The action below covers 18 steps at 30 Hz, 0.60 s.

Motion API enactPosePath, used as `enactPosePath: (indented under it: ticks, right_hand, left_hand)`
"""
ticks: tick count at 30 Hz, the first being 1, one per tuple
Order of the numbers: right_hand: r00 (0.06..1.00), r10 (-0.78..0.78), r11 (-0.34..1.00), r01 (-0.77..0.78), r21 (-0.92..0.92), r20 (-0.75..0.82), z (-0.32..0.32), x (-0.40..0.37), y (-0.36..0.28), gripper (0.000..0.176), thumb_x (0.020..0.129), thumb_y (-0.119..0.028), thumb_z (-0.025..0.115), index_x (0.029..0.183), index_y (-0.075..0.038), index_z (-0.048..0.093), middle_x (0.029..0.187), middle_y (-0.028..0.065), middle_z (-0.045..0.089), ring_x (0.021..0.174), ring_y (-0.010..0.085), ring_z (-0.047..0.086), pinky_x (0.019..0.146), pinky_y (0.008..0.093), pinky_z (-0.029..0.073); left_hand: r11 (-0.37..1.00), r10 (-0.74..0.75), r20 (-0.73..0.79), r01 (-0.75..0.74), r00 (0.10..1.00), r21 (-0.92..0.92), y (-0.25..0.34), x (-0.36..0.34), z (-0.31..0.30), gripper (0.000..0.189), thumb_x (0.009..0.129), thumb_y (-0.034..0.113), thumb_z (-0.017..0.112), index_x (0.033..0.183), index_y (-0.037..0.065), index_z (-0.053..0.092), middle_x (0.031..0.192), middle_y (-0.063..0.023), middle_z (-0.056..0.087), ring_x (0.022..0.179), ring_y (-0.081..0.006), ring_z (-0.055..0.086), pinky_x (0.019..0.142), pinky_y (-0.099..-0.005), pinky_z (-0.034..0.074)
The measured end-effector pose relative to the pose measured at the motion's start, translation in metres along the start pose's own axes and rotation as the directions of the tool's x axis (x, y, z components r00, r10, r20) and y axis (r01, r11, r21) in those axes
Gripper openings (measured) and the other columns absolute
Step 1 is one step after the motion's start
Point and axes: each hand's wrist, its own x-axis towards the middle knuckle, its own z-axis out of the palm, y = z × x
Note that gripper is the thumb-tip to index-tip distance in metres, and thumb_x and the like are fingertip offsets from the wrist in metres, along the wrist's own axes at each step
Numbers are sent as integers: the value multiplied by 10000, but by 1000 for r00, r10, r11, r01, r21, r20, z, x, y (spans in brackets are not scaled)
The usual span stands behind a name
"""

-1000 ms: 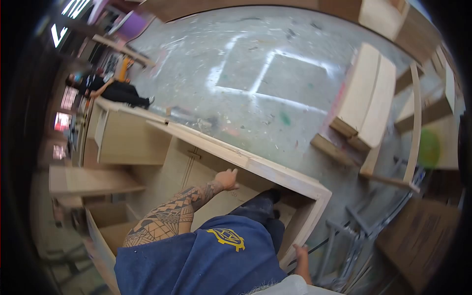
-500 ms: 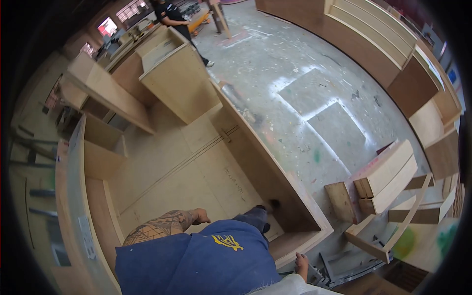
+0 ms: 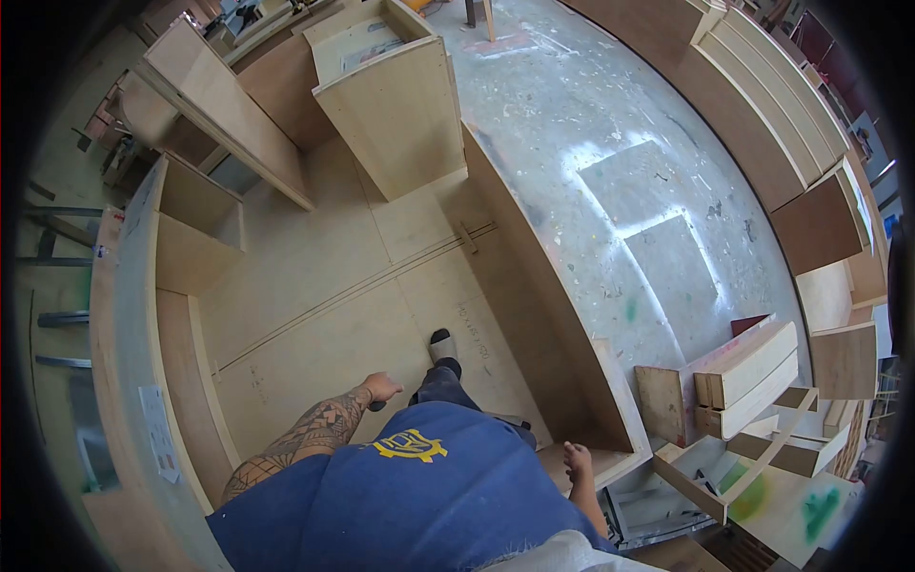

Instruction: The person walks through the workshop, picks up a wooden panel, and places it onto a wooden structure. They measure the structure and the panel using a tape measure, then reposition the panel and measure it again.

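My left hand (image 3: pixel 383 386), at the end of a tattooed arm, hangs above the plywood floor panel (image 3: pixel 324 286) of a large wooden frame. Its fingers are curled round something small and dark that I cannot make out. On the right, my right hand (image 3: pixel 577 461) is beside the frame's near right corner, its fingers curled in, with nothing visible in them. A foot in a grey and black shoe (image 3: pixel 441 345) stands on the panel, between my hands and the pencilled lines. A small wood piece (image 3: pixel 468 238) lies across those lines near the right wall.
A tall wooden box (image 3: pixel 396 119) and a leaning panel (image 3: pixel 224 110) stand at the far end. The frame's long wall (image 3: pixel 543 296) runs along the right. Beyond it are concrete floor (image 3: pixel 610 124), stacked wooden boxes (image 3: pixel 748 377) and curved wooden frames (image 3: pixel 762 467). Metal bars are at the left.
The view has tilted down, and the person at the far end has left it. My shoe now shows farther forward on the panel. Both hands appear higher in view.
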Motion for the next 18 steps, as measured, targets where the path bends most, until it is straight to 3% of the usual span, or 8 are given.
enactPosePath:
  ticks: [3, 5, 7, 9, 10, 13, 15, 18]
  right_hand:
    - [993, -38, 999, 41, 25, -112, 23, -36, -51, 236, 922, -369, 715, 939, -183, 571, 660, -100, 467, 516, 59, 417, 474, 279, 275]
    - [988, -14, 999, 19, 29, -156, 44, -55, -75, 260, 924, -397, 712, 934, -169, 586, 647, -95, 450, 512, 62, 413, 465, 290, 289]
    - [994, -87, 993, 92, 69, -72, 69, -8, -89, 527, 912, -356, 725, 1294, -14, 601, 766, 30, 599, 555, 92, 508, 411, 266, 343]
    - [993, -121, 991, 121, -59, 19, 75, 8, -97, 552, 910, -354, 730, 1312, 0, 597, 932, 87, 657, 704, 148, 579, 544, 310, 447]
    - [986, -165, 968, 161, -191, -6, 91, -10, -123, 559, 908, -355, 733, 1313, 5, 597, 992, 110, 666, 778, 178, 603, 616, 329, 473]
    - [961, -274, 877, 238, -417, -27, 133, -52, -201, 581, 903, -360, 744, 1316, 22, 600, 1173, 178, 694, 1002, 268, 674, 832, 386, 551]
    - [950, -309, 875, 271, -402, -32, 157, -6, -239, 582, 899, -367, 749, 1306, 26, 609, 1245, 196, 676, 1145, 295, 648, 937, 396, 528]
    - [948, -316, 908, 290, -301, -41, 170, 40, -269, 574, 899, -365, 746, 1304, 20, 615, 1267, 191, 670, 1186, 297, 631, 984, 406, 504]
  left_hand:
    - [982, 133, 153, -151, 979, 110, -46, 10, -27, 507, 867, 512, 597, 959, 46, 775, 1007, -233, 726, 958, -338, 718, 842, -428, 560]
    - [996, 26, 165, -39, 986, 75, -72, 31, -36, 488, 867, 499, 605, 967, 49, 768, 992, -221, 732, 938, -331, 721, 836, -427, 561]
    - [992, 90, 131, -100, 987, 71, -85, 81, -61, 471, 862, 477, 618, 974, 40, 755, 948, -208, 738, 910, -322, 724, 823, -419, 561]
    - [984, 7, 24, -2, 1000, -176, -79, 75, -106, 450, 850, 443, 639, 986, 24, 733, 896, -194, 740, 881, -309, 726, 807, -403, 558]
    - [895, -170, 10, 158, 985, -417, -76, 75, -132, 441, 843, 427, 651, 994, 19, 721, 883, -188, 740, 875, -302, 725, 802, -394, 556]
    - [816, -230, -193, 81, 954, -572, -83, 97, -160, 423, 830, 397, 678, 1002, 14, 719, 874, -168, 744, 849, -295, 727, 793, -387, 555]
    - [798, -218, -237, 33, 947, -602, -95, 133, -167, 419, 831, 392, 683, 1004, 12, 718, 870, -162, 746, 836, -298, 728, 792, -390, 556]
    - [783, -188, -298, -40, 936, -620, -88, 138, -186, 397, 849, 383, 695, 963, 3, 694, 792, -121, 712, 701, -205, 687, 670, -337, 544]
